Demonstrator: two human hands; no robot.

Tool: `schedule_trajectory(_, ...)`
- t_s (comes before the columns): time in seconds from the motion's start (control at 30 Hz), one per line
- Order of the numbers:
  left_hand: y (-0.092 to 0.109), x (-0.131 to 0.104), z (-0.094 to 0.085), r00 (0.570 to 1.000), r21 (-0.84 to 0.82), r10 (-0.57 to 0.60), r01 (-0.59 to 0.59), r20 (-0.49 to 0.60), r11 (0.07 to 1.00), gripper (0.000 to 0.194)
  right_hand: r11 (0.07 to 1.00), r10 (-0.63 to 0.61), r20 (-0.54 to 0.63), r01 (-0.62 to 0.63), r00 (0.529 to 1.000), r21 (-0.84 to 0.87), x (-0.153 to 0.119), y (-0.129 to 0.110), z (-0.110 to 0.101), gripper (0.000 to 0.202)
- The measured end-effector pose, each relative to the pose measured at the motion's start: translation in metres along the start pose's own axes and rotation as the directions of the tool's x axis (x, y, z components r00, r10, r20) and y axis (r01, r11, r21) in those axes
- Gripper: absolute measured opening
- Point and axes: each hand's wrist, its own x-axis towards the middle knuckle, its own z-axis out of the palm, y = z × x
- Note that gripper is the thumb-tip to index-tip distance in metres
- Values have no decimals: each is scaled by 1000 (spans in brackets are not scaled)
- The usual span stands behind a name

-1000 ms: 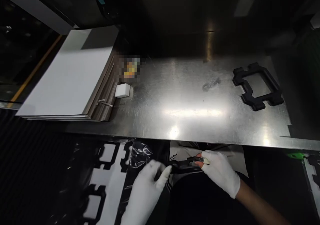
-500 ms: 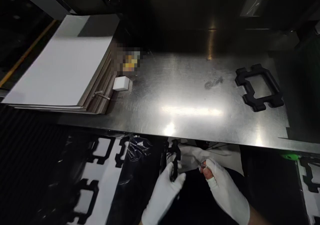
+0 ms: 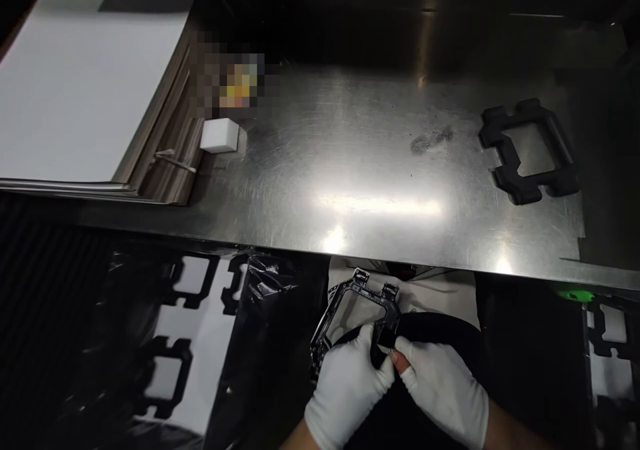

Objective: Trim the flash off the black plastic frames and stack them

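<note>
Both my hands wear white gloves and meet below the front edge of the steel table [image 3: 350, 190]. My left hand [image 3: 347, 387] grips the near end of a thin black frame-shaped part [image 3: 357, 303], which stands tilted up over my lap. My right hand [image 3: 443, 387] presses against the same end from the right, with a bare fingertip showing through the glove. A thicker black frame [image 3: 530, 150] lies flat on the table at the far right, away from both hands.
A stack of white sheets [image 3: 85, 83] fills the table's left end, with a small white block [image 3: 219, 135] beside it. Black plastic wrap [image 3: 265, 330] and white sheets with frame-shaped cutouts [image 3: 193, 343] lie low at the left. More cutouts [image 3: 605, 330] show at the right.
The black part went from flat between my hands to edge-on, and now faces me open and tilted. My hands came together at its near end. The view dipped downward.
</note>
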Motion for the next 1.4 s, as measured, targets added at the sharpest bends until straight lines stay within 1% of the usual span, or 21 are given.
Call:
schedule_trajectory(0.1, 2, 0, 0, 1000, 3, -26, 26, 6, 1000, 42, 1000, -5, -14, 5, 1000, 6, 1, 0, 2, 38)
schedule_trajectory(0.2, 4, 0, 1, 998, 8, -63, 63, -1, 998, 42, 999, 17, -16, -17, 1000, 41, 1, -2, 5, 38)
schedule_trajectory(0.37, 5, -1, 6, 993, 36, -112, 113, -36, 993, 36, 995, 64, -15, -63, 998, 83, -3, -5, 7, 40)
schedule_trajectory(0.53, 8, 1, 7, 992, 85, -114, 118, -56, 989, 34, 989, 91, -26, -87, 996, 119, -4, -5, 9, 40)
schedule_trajectory(0.67, 10, 1, 6, 991, 151, -121, 129, -63, 980, 31, 991, 104, -18, -102, 994, 82, -3, -4, 13, 42)
schedule_trajectory(0.8, 11, 3, 7, 990, 172, -137, 141, -34, 975, 34, 993, 111, -12, -110, 994, 49, -2, -4, 15, 41)
schedule_trajectory(1.07, 9, 5, 10, 988, 178, -146, 152, -44, 972, 36, 986, 146, 37, -149, 989, 73, -2, -8, 5, 41)
schedule_trajectory(1.2, 11, 5, 9, 987, 201, -152, 160, -51, 967, 35, 985, 160, 59, -163, 985, 54, 0, -12, 0, 37)
schedule_trajectory(1.33, 15, 5, 8, 984, 198, -178, 177, -12, 964, 37, 986, 162, 22, -162, 987, 29, 1, -9, 5, 39)
schedule_trajectory(1.4, 15, 6, 5, 980, 158, -196, 197, -24, 968, 36, 986, 150, -23, -148, 988, 71, -1, -2, 12, 42)
